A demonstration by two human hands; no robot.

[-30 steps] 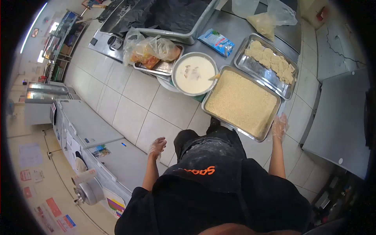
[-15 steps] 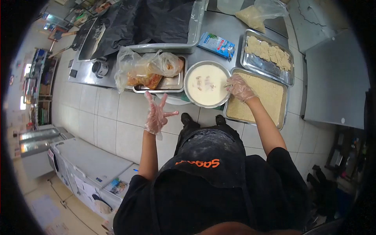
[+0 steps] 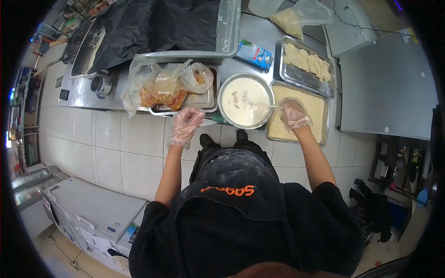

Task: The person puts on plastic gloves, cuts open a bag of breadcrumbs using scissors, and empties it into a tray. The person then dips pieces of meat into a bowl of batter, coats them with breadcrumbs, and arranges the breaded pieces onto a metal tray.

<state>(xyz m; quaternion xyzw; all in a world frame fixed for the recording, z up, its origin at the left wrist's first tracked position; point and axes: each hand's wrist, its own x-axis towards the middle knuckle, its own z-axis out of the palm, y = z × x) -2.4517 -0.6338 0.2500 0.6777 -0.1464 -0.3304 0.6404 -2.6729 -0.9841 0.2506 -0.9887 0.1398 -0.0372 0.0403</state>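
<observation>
My right hand [image 3: 294, 113], in a clear plastic glove, is over the near tray of pale crumbs [image 3: 308, 102], its fingers curled. A thin white streak [image 3: 272, 106] runs between it and the bowl rim; what the fingers hold, if anything, is hidden. To its left stands a round metal bowl [image 3: 221, 113] of creamy white liquid, with several pale pieces showing at the surface. My left hand [image 3: 186, 124], gloved too, is closed with its fingers curled in. It is just in front of a metal tray [image 3: 204, 99] bearing plastic bags of orange-coated pieces [image 3: 171, 95].
A second tray [image 3: 303, 82] of pale, clumpy coated pieces lies behind the crumbs. A blue packet [image 3: 255, 54], a bag of crumbs [image 3: 292, 23], a large tub covered in black plastic [image 3: 227, 28] and a dark cup [image 3: 101, 85] are on the metal table.
My right hand has moved from the bowl's rim to over the crumbs. My left hand's spread fingers have curled in. The whole view has shifted slightly.
</observation>
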